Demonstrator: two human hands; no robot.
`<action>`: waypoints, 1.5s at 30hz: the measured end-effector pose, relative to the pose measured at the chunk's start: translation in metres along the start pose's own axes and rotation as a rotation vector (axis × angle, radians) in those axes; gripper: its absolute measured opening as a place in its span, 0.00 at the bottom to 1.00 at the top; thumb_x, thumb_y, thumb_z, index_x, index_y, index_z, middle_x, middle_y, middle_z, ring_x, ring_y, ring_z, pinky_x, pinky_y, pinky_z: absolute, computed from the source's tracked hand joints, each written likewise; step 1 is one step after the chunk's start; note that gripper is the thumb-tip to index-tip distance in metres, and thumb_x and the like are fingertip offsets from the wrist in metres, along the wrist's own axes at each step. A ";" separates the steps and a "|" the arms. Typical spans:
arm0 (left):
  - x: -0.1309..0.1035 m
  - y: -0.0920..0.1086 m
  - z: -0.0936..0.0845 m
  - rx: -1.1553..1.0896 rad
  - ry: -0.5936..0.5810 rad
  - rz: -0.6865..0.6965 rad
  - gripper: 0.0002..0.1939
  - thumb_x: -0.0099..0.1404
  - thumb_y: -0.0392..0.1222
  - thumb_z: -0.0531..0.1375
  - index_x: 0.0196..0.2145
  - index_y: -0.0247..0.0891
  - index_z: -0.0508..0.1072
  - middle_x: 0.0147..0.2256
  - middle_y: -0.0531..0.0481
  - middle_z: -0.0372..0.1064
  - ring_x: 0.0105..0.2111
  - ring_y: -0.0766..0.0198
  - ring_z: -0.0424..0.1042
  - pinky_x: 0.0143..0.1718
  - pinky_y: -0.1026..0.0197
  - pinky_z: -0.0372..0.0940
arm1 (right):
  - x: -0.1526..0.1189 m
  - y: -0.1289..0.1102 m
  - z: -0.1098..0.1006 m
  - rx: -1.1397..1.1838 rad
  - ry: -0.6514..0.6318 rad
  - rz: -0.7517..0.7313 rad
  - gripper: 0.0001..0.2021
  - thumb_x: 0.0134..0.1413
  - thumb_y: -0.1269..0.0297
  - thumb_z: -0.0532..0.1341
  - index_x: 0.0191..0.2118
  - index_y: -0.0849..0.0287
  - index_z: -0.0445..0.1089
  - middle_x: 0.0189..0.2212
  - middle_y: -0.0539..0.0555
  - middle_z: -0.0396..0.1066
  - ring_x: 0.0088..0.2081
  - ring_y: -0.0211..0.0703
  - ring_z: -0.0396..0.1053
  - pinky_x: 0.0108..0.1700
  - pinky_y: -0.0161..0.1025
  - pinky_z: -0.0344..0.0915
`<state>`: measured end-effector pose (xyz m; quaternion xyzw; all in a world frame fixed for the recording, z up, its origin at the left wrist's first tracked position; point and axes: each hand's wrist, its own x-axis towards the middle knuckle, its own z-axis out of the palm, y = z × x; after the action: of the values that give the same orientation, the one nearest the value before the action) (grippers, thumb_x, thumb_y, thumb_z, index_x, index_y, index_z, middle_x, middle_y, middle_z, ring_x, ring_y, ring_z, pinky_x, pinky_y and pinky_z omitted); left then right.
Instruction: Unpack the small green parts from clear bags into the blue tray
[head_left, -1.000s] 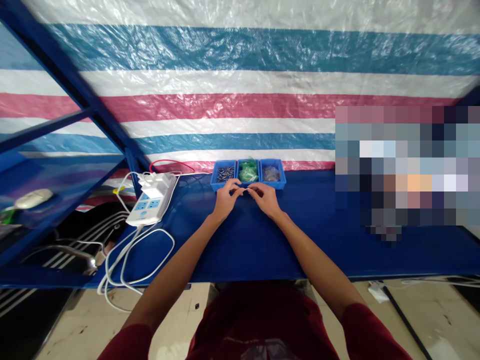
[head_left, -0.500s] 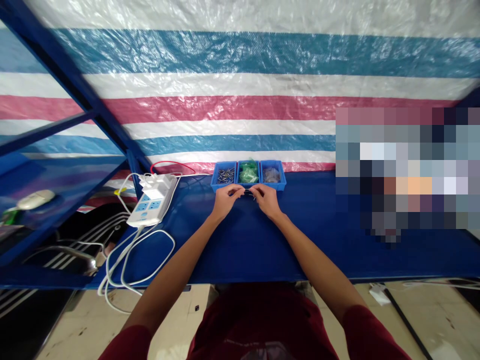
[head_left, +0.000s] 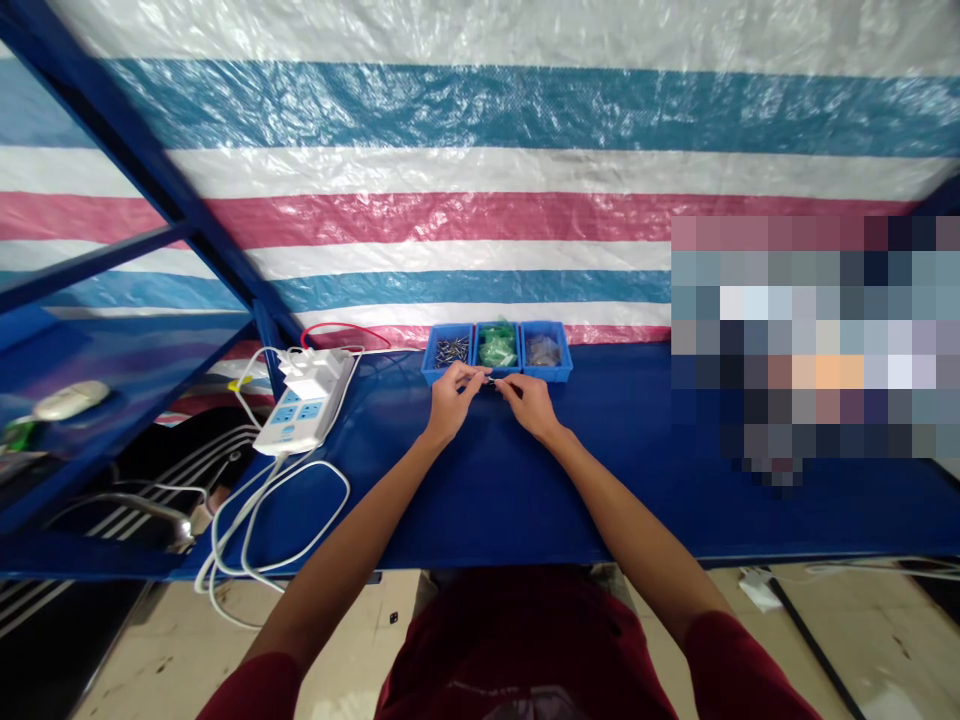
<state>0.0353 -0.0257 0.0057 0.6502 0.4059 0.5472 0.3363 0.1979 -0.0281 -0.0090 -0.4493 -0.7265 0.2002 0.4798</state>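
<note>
My left hand (head_left: 451, 398) is closed in a pinch, its fingertips just in front of the blue bins. My right hand (head_left: 531, 402) pinches from the other side, the tips of both hands almost meeting. Between them shows a small shiny metal part (head_left: 490, 380), too small and too covered by fingers to tell its exact kind. Right behind the hands stand three blue bins side by side. The left bin (head_left: 427, 364) holds many thin metal pieces (head_left: 452, 350). A green plastic bag (head_left: 497, 346) fills the middle one, and clear plastic pieces (head_left: 543, 350) lie in the right bin (head_left: 564, 366).
A white power strip (head_left: 294, 425) with plugged-in adapters (head_left: 309, 372) sits on the blue table (head_left: 495, 500) at left. Its white cables (head_left: 251, 530) loop over the front edge. A blue frame post (head_left: 217, 255) rises beside it; striped sheeting (head_left: 465, 215) hangs behind. The right side is pixelated.
The fingertips of both hands have shifted slightly, and my right hand has moved a little left. Less of the thin metal between the hands shows now.
</note>
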 end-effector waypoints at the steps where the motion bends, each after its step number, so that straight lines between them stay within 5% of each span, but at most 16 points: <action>1: 0.000 -0.001 0.000 -0.032 0.008 -0.014 0.13 0.64 0.50 0.59 0.31 0.37 0.65 0.38 0.44 0.76 0.35 0.62 0.76 0.35 0.61 0.68 | 0.000 0.000 0.000 -0.003 0.004 0.005 0.20 0.63 0.53 0.53 0.27 0.58 0.72 0.24 0.53 0.73 0.27 0.41 0.68 0.34 0.36 0.61; 7: 0.002 -0.003 -0.003 0.024 0.030 0.026 0.13 0.65 0.51 0.58 0.32 0.38 0.66 0.27 0.52 0.72 0.26 0.67 0.71 0.32 0.63 0.67 | 0.001 -0.003 -0.003 -0.001 0.027 0.035 0.21 0.64 0.52 0.52 0.26 0.58 0.72 0.23 0.52 0.72 0.26 0.41 0.68 0.34 0.36 0.62; 16: 0.001 0.000 -0.005 0.189 -0.003 0.086 0.13 0.62 0.52 0.62 0.33 0.39 0.77 0.25 0.52 0.73 0.25 0.64 0.70 0.32 0.61 0.65 | 0.001 -0.005 -0.006 0.035 0.139 0.040 0.16 0.61 0.54 0.55 0.34 0.59 0.74 0.30 0.55 0.75 0.29 0.42 0.68 0.35 0.38 0.64; 31: 0.000 -0.004 -0.003 0.045 -0.027 -0.037 0.15 0.60 0.51 0.64 0.39 0.39 0.72 0.19 0.58 0.67 0.17 0.70 0.60 0.21 0.66 0.56 | -0.001 -0.002 -0.001 0.051 -0.080 -0.057 0.12 0.60 0.57 0.58 0.31 0.57 0.74 0.27 0.52 0.72 0.28 0.40 0.67 0.34 0.36 0.62; 38: 0.007 0.000 -0.013 0.251 -0.124 0.116 0.14 0.63 0.51 0.60 0.27 0.38 0.75 0.25 0.51 0.72 0.25 0.65 0.68 0.29 0.63 0.61 | 0.000 0.002 -0.003 0.005 -0.003 -0.062 0.13 0.64 0.59 0.53 0.32 0.58 0.71 0.30 0.54 0.72 0.32 0.42 0.68 0.39 0.37 0.62; 45: 0.002 0.002 -0.012 0.401 -0.128 0.206 0.23 0.69 0.50 0.55 0.19 0.36 0.67 0.17 0.56 0.60 0.20 0.69 0.60 0.26 0.64 0.56 | 0.000 -0.004 -0.005 -0.019 -0.040 -0.033 0.15 0.62 0.55 0.56 0.29 0.58 0.70 0.25 0.51 0.68 0.27 0.39 0.64 0.33 0.35 0.59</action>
<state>0.0243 -0.0254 0.0106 0.7755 0.4158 0.4444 0.1678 0.2000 -0.0310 -0.0038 -0.4377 -0.7453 0.1941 0.4640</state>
